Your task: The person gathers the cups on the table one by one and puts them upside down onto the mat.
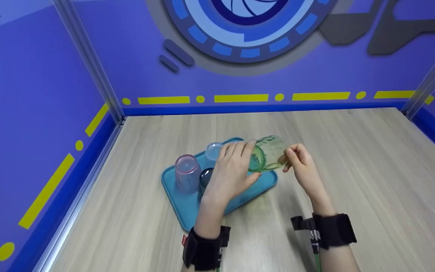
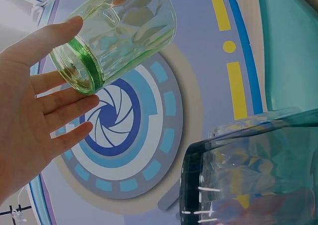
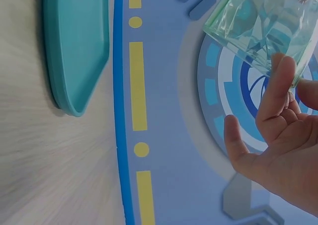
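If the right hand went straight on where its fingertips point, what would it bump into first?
The green tumbler, which the right hand already seems to pinch at one end. Past it, roughly in line, is the left hand, though depth is hard to judge.

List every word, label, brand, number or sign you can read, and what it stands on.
None can be read in any view.
The small red tag at the left wrist's black strap: too small to read.
The green cup and blue wall: no legible lettering.
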`<state>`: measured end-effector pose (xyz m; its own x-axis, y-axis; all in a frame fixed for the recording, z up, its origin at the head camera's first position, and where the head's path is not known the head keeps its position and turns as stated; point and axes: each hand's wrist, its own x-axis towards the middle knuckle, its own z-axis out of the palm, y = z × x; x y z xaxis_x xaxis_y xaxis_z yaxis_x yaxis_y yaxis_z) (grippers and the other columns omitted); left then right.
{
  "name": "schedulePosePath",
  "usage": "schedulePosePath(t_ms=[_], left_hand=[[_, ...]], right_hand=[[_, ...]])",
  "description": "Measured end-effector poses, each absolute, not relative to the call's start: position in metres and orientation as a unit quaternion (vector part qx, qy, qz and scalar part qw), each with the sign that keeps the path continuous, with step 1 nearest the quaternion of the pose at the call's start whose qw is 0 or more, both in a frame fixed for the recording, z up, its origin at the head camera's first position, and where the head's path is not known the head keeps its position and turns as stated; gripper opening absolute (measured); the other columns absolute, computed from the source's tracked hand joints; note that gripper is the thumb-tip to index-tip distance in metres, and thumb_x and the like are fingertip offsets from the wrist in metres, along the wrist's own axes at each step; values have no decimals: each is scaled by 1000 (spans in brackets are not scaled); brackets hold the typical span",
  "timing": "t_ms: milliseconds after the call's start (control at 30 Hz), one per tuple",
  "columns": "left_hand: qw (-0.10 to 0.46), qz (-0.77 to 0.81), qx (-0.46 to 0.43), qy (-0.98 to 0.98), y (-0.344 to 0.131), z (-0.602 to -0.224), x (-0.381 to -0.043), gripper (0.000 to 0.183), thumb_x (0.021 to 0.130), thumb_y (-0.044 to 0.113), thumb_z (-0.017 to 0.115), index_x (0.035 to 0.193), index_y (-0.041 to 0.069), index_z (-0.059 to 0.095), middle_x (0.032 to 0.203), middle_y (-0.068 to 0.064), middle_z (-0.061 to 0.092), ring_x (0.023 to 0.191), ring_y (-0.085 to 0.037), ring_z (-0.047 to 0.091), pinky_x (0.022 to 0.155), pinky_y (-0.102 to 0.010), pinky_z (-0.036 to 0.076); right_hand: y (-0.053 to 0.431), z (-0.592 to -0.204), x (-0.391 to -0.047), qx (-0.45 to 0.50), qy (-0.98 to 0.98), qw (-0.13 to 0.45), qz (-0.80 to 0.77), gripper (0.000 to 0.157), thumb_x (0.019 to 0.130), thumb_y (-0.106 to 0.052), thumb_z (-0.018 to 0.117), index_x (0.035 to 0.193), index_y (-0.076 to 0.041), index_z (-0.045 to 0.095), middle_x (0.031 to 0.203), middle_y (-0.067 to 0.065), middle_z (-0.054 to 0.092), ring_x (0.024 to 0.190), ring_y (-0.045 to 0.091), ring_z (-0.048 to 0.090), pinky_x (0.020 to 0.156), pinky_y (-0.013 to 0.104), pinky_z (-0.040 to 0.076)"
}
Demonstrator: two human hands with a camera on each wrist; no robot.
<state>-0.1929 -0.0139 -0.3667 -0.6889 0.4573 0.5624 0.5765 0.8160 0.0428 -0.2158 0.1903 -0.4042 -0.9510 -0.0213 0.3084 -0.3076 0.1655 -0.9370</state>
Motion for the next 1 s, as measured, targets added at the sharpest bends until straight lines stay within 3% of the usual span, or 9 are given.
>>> schedulePosePath(t_ms=[1000], left_hand=[[307, -94, -286, -903, -13, -367, -193, 69, 73, 44, 72, 128, 9, 49, 116, -5, 57, 109, -19, 52, 99, -35, 36]], right_hand=[[184, -406, -218, 75, -780, 99, 614, 21, 97, -13, 40, 99, 6, 48, 87, 14, 56, 60, 13, 52, 59, 22, 48]])
